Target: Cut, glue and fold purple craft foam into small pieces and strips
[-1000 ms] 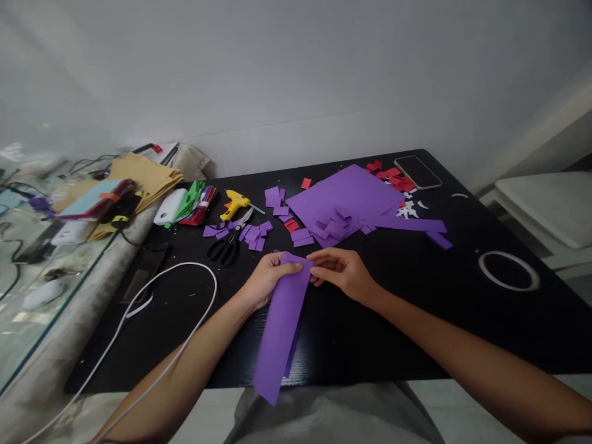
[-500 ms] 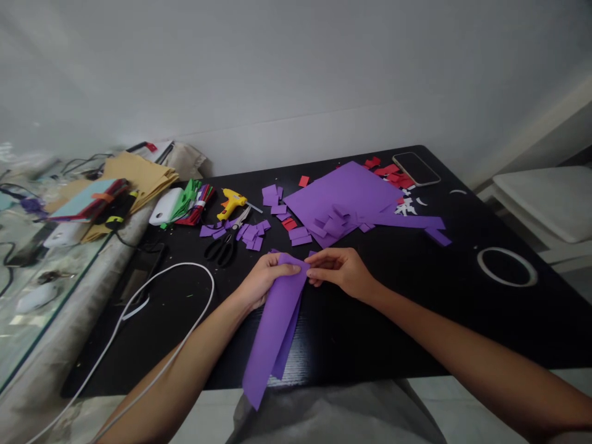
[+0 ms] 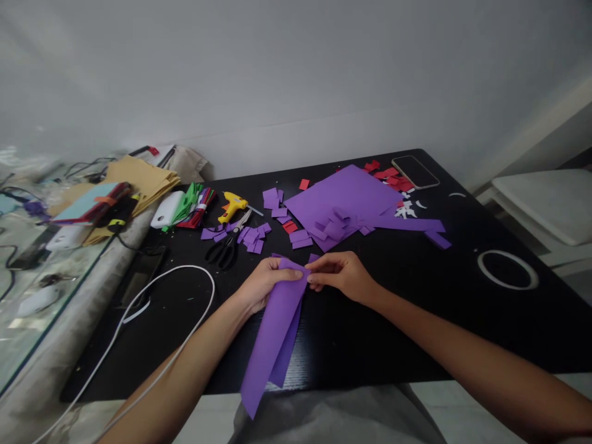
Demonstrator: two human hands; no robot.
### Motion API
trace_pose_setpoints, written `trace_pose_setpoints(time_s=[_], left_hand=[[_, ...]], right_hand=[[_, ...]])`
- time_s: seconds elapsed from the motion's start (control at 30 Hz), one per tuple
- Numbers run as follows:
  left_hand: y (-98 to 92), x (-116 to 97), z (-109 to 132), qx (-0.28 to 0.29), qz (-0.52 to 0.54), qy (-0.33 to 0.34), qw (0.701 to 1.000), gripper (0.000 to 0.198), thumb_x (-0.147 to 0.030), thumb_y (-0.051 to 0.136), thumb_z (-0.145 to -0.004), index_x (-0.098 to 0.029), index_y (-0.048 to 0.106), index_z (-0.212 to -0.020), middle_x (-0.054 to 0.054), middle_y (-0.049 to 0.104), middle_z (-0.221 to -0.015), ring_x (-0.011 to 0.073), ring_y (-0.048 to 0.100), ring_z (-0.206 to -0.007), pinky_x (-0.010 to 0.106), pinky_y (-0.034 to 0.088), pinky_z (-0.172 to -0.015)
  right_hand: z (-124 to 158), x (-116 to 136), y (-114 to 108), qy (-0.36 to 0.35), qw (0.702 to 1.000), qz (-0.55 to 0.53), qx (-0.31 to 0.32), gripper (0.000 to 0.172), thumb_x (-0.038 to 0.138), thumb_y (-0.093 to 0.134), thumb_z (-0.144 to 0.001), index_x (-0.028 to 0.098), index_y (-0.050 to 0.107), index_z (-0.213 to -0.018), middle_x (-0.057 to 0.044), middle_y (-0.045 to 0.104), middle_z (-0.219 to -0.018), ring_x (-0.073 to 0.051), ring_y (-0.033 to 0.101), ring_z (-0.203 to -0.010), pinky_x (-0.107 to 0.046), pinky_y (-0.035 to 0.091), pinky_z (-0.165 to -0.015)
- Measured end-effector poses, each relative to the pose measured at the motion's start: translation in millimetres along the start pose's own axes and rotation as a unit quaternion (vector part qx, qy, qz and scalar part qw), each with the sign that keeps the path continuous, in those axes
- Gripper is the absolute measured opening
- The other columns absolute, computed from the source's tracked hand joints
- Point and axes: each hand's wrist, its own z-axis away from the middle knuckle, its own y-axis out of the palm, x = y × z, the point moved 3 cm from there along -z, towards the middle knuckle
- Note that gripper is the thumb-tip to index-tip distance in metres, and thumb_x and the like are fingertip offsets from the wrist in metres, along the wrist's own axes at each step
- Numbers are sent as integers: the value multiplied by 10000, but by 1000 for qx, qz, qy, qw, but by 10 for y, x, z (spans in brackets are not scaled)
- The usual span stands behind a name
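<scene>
My left hand (image 3: pixel 268 279) is closed on a folded sheet of purple paper (image 3: pixel 272 336), thumb on top near its upper end. The sheet's lower end hangs past the table's front edge. At the upper right corner of that sheet, my right hand (image 3: pixel 340 274) pinches the paper between thumb and fingers. Behind the hands lie small purple paper pieces (image 3: pixel 252 237) and a larger purple sheet (image 3: pixel 346 194) with cut pieces and a strip on it. Black-handled scissors (image 3: pixel 224 250) rest to the left of my left hand.
A yellow glue gun (image 3: pixel 232 206) lies beyond the scissors. A white cable (image 3: pixel 210 296) loops across my left forearm. Red scraps (image 3: pixel 400 182) and a phone (image 3: pixel 416 171) sit at the back right; a white ring (image 3: pixel 507 269) lies on the black table (image 3: pixel 393 351).
Both hands keep their hold on the purple paper with hardly any movement. The view has shifted slightly, and the hanging end of the sheet sits a little lower.
</scene>
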Motion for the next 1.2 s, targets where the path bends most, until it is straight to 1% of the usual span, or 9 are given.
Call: trace_pose_setpoints(time_s=[0.2,0.37,0.6,0.87,1.03,1.13,1.2], left_hand=[[-5,-10,10,-4,-8,-16,1000,290,-253,862,-643,-73,788,-858,98,757,-728,131,647,-544,205,490,-534],[20,-18,22,-2,-4,-22,1000,275,-241,861,-627,-78,794,-838,101,757,-721,142,652,-550,217,498,-541],[3,14,3,-6,-11,-20,1000,300,-255,847,-616,-75,799,-852,112,756,-724,155,651,-541,235,494,-533],[44,-1,29,-13,-7,-11,1000,271,-238,823,-610,-60,792,-811,110,746,-705,131,623,-513,215,478,-509],[54,4,19,-18,-5,-15,1000,269,-244,822,-592,-64,785,-788,111,736,-681,155,633,-506,240,484,-509],[44,8,6,-23,-8,-12,1000,286,-256,825,-591,-58,783,-794,112,731,-674,147,622,-494,230,464,-489],[26,6,2,-32,-8,-8,999,285,-258,827,-595,-61,780,-797,110,732,-678,139,614,-490,223,454,-483]], right_hand=[[1,0,5,4,1000,-5,7,271,265,901,-666,144,794,-884,-36,752,-682,-141,704,-586,-265,616,-604],[-4,-18,0,3,1000,-8,14,274,267,901,-669,142,798,-890,-37,748,-679,-135,692,-578,-264,607,-608],[-9,-34,3,13,1000,-10,11,275,282,911,-650,144,800,-861,-40,747,-675,-140,687,-577,-272,600,-604],[-19,-46,2,21,1000,-8,4,275,289,922,-632,147,801,-835,-38,743,-658,-138,681,-566,-271,590,-603],[-12,-30,4,21,1000,3,4,290,305,918,-637,144,800,-847,-40,744,-669,-147,683,-571,-292,597,-615],[-18,-37,5,21,1000,-2,8,278,291,911,-647,143,794,-850,-36,742,-678,-139,684,-582,-274,593,-614],[-28,-54,-1,26,1000,-9,6,333,286,919,-633,145,780,-902,-38,751,-715,-144,692,-599,-269,590,-600]])
